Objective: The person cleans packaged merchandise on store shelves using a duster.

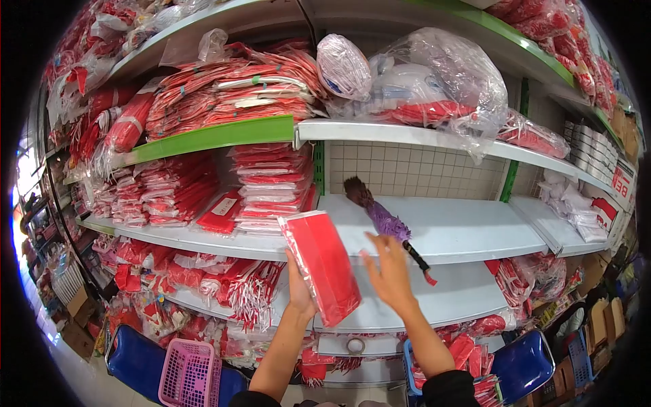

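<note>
My left hand (300, 288) grips the lower left edge of a red and white packet (324, 268) in clear plastic, held upright in front of the shelves. To the right of the packet, my right hand (390, 271) is raised with its fingers apart and nothing in it. Just beyond that hand, a duster with purple and brown feathers (388, 222) lies across the white middle shelf (461, 227), its black handle past the front edge. A tall stack of red and white packets (271, 190) stands left of the duster on the same level.
More red packets (237, 88) and plastic-wrapped bundles (420, 81) fill the upper shelf. Below are a pink basket (186, 373), blue chairs (139, 359) and a blue basket of red packets (410, 370). White packets (576, 210) lie at the right.
</note>
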The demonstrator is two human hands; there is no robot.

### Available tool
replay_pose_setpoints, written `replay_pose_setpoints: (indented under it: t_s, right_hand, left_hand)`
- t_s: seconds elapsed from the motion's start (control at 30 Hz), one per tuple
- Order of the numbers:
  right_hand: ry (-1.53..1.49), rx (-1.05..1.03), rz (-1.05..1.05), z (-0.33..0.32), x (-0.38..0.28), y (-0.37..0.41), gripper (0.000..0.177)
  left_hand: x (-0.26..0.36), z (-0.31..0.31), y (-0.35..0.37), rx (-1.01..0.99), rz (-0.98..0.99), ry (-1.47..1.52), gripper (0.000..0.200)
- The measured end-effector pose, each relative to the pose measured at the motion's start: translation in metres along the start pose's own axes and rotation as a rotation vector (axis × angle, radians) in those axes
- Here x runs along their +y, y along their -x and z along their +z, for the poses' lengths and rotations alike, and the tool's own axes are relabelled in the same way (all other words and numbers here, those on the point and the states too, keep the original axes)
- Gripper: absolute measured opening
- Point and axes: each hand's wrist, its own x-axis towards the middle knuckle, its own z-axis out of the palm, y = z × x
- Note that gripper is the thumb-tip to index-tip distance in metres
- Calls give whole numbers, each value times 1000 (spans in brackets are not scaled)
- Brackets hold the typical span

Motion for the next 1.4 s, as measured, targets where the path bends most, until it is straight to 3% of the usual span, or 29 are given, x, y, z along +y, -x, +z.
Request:
replay_pose_setpoints:
  t_s: [0.1,0.2,0.23,0.33,0.5,0.63,0.73,0.77,0.87,0.9,1.0,1.03,1.13,1.17,1.27,1.3,1.4]
  right_hand:
    - [-533,-257,-65,18,-37,13,58]
    - [-809,-351,23,23,-54,12,61]
    - [-870,-365,74,25,-57,10,60]
    - [-975,-317,140,45,-29,-4,55]
    - [-1592,-274,529,38,-32,-24,59]
    - [-1705,-287,509,57,-46,-55,58]
    - [-1723,-313,544,80,-60,-86,53]
    - [-1770,-317,501,85,-70,-99,50]
    - [-1839,-249,458,105,-85,-134,47]
    - [-1858,-219,432,111,-89,-145,42]
    - [-2034,-336,368,123,-95,-178,37]
    - [-2005,-266,350,125,-103,-187,36]
    - [-2055,-284,309,134,-105,-204,35]
    - [-1992,-276,337,140,-99,-205,37]
    - [-1848,-81,325,130,-112,-185,40]
    - [-1698,122,375,131,-115,-173,40]
    - [-856,419,73,145,-121,-152,35]
  left_hand:
    - [8,-8,0,-113,-192,-252,95]
    - [21,7,3,-65,-152,-420,94]
    - [33,12,6,-121,-134,-457,93]
    - [63,12,14,-42,-13,-529,88]
    - [118,-22,-1,26,228,-745,61]
    - [153,-38,-20,173,359,-810,55]
    - [169,-46,-24,64,427,-626,54]
    - [174,-53,-27,5,441,-576,62]
    - [181,-59,-36,-192,623,-581,76]
    - [187,-58,-36,-191,596,-587,92]
    - [200,-59,-53,-251,687,-619,91]
    - [205,-53,-57,-284,674,-570,85]
    - [215,-66,-83,-129,675,-687,57]
    - [214,-62,-89,-110,714,-633,37]
    - [218,-62,-101,-45,732,-683,39]
    - [219,-62,-105,-36,758,-705,38]
    - [227,-59,-121,9,781,-771,39]
